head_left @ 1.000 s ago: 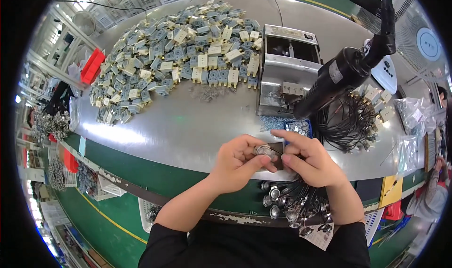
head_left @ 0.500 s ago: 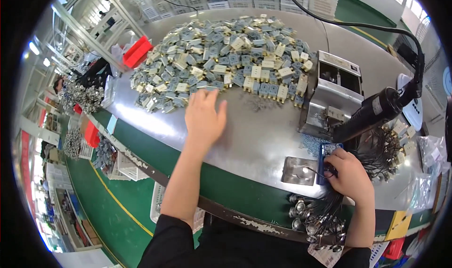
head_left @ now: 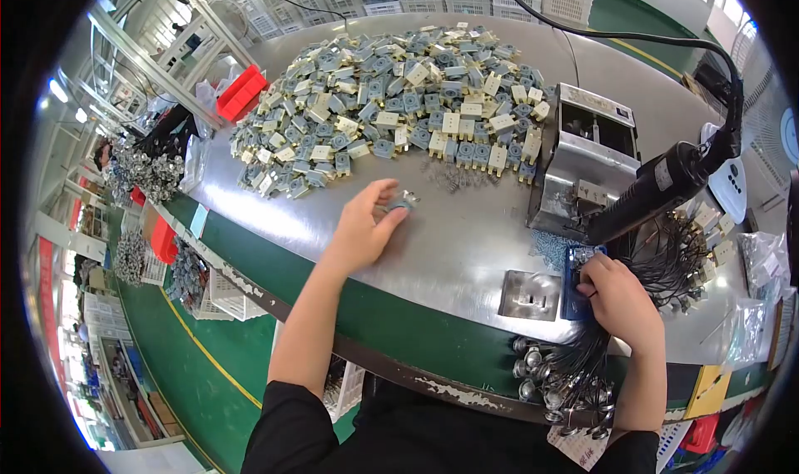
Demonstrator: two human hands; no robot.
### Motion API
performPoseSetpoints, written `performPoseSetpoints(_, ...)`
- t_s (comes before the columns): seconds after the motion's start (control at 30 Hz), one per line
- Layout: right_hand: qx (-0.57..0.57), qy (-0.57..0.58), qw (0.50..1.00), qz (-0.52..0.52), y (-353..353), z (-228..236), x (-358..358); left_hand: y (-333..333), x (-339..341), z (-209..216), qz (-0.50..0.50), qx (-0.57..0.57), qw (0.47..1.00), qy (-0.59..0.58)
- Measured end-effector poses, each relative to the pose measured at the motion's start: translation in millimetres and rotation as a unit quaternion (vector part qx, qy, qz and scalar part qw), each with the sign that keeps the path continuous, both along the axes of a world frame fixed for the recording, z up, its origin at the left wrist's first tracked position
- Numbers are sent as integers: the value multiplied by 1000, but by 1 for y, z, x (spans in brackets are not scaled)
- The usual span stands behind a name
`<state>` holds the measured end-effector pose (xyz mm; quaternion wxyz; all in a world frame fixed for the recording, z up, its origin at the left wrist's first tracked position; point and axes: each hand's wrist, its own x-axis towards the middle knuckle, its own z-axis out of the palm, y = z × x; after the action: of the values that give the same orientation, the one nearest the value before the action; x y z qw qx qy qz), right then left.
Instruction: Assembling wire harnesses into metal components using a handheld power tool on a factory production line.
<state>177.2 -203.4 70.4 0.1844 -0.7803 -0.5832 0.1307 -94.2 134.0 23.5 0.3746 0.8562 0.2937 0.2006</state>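
Observation:
My left hand (head_left: 366,223) hovers over the metal table top, thumb and fingers closed on a small grey block with metal terminals (head_left: 404,200). Just beyond it lies a large pile of similar grey and cream blocks (head_left: 387,99). At the right, my right hand (head_left: 617,295) has its fingers curled into a small blue tray (head_left: 574,302); whatever they pinch is hidden. Left of this tray, a flat metal fixture plate (head_left: 531,295) with slots lies on the table. Small blue screws (head_left: 549,251) are scattered beyond the tray.
A metal machine (head_left: 589,162) stands right of the pile, with a black electric screwdriver (head_left: 653,193) leaning before it. Black-wired parts (head_left: 674,262) lie at the right. Round metal parts with black leads (head_left: 549,382) hang over the front edge. A red bin (head_left: 241,93) sits far left.
My left hand has drawn back from the pile towards me, with a grey block in it. A dark wire over the fixture plate no longer shows. My right hand stays at the blue tray.

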Motion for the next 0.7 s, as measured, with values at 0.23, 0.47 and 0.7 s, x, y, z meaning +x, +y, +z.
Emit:
performPoseSetpoints(0.23,39,53,998,-6,3,2,5,-75,19,30,-104,-598,763,-223)
performPoseSetpoints(0.47,80,106,991,7,3,6,8,-110,37,46,-129,-635,724,-236)
performPoseSetpoints(0.7,53,98,993,30,0,11,10,-125,44,51,-190,-564,776,-208)
